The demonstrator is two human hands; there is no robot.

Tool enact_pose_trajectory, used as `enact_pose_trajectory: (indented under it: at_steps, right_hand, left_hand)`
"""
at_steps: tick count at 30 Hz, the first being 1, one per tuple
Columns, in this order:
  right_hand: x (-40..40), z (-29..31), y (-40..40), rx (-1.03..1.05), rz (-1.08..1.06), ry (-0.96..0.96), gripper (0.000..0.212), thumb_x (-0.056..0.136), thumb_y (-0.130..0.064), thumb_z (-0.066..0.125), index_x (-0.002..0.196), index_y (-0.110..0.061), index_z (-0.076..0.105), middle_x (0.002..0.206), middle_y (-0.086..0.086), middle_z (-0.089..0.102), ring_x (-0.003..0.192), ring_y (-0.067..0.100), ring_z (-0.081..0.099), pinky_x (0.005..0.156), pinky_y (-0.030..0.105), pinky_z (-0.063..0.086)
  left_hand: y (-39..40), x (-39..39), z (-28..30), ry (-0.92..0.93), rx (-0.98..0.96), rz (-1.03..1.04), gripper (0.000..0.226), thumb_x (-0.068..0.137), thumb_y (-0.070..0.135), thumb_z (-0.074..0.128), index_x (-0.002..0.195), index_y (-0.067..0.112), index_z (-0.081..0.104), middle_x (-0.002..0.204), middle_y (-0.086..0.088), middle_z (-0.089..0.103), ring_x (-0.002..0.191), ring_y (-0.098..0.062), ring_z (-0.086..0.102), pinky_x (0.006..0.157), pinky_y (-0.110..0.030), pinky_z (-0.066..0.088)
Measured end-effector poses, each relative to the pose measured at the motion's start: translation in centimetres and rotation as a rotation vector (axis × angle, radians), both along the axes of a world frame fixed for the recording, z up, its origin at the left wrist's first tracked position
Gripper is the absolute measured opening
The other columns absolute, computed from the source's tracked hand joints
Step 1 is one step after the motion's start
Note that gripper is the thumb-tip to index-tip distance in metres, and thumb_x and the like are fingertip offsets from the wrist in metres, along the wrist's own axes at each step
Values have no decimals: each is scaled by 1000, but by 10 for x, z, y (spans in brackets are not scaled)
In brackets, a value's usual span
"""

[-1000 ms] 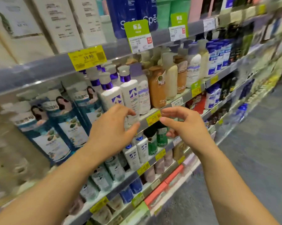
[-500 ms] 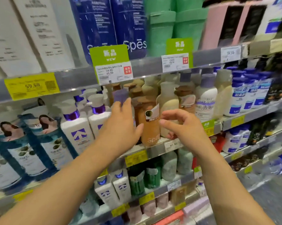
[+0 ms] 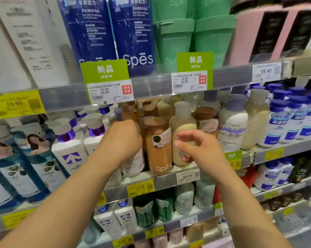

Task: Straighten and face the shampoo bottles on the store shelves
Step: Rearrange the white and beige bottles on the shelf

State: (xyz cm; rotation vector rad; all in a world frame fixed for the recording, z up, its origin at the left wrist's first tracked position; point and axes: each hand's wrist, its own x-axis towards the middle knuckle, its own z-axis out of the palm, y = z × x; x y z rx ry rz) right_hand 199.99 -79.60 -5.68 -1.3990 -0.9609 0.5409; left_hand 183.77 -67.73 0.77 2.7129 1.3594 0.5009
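Left hand (image 3: 123, 138) wraps fingers round a pale bottle (image 3: 133, 162) on the mid shelf (image 3: 162, 183); right hand (image 3: 196, 149), fingers spread, nears the cream bottle (image 3: 182, 126). Brown bottle (image 3: 158, 153) faces fwd (rest prob. still pending).

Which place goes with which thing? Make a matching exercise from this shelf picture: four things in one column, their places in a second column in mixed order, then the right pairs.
Things
1. brown bottle
2. cream bottle
3. left hand
4. blue tubes

Places
A. on the top shelf, behind a green NEW tag
B. just left of the brown bottle, around a pale bottle
C. between the two hands
D. behind the right hand

Pairs: 1-C, 2-D, 3-B, 4-A
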Motion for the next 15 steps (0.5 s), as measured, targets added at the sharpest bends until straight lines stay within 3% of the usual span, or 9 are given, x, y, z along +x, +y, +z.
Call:
enact_pose_trajectory:
  at_steps: [5, 7, 11, 15]
  right_hand:
    - [-3, 3, 0, 4, 14, 26, 18, 87, -11, 75, 100, -23, 72, 94, -3, 71, 53, 18, 62, 52, 27, 52]
    - [-4, 3, 0, 12, 6, 35, 18, 87, -12, 75, 100, -25, 72, 94, -4, 71, 54, 18, 62, 53, 26, 52]
    - [-12, -3, -1, -12, 10, 38, 19, 87, -15, 76, 103, -24, 73, 97, -3, 72, 54, 18, 63, 54, 26, 50]
    - [-16, -5, -5, -12, -13, 49, 19, 87, -16, 76, 105, -22, 73, 97, -1, 71, 54, 16, 63, 54, 24, 50]
  left_hand:
    - [3, 4, 3, 83, 11, 16, 13, 97, 17, 48, 97, 7, 56, 92, -18, 60, 98, -37, 60, 70, -34, 47]
    - [3, 4, 1, 78, 21, 13, 17, 97, 19, 49, 101, 5, 57, 88, -15, 55, 97, -36, 59, 72, -36, 49]
    - [5, 1, -7, -79, 92, 21, 37, 93, 26, 57, 120, 2, 47, 108, -22, 60, 98, -37, 59, 67, -33, 43]
    - [-2, -4, -13, -148, 246, 28, 47, 91, 42, 60, 118, 9, 42, 106, -20, 59, 91, -39, 61, 62, -37, 43]
